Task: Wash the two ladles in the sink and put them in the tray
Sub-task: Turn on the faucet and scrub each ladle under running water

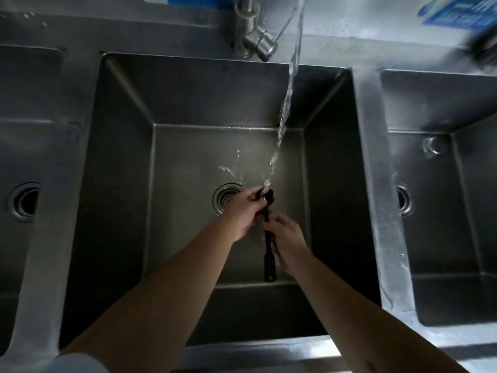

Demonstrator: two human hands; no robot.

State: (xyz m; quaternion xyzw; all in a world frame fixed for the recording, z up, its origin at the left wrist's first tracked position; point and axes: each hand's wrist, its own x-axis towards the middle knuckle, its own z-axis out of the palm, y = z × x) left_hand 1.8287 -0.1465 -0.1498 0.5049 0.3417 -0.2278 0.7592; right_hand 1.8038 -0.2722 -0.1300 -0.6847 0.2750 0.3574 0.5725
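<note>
A dark ladle is held over the middle steel sink basin, handle toward me, bowl end up under the running water stream. My right hand is closed around the middle of the handle. My left hand wraps the bowl end where the water lands, its fingers curled over it. The bowl is mostly hidden by my left fingers. I see only this one ladle, and no tray.
The tap stands at the back rim with water pouring from above. A drain lies just left of my hands. Further basins sit to the left and right. A blue label is at the top right.
</note>
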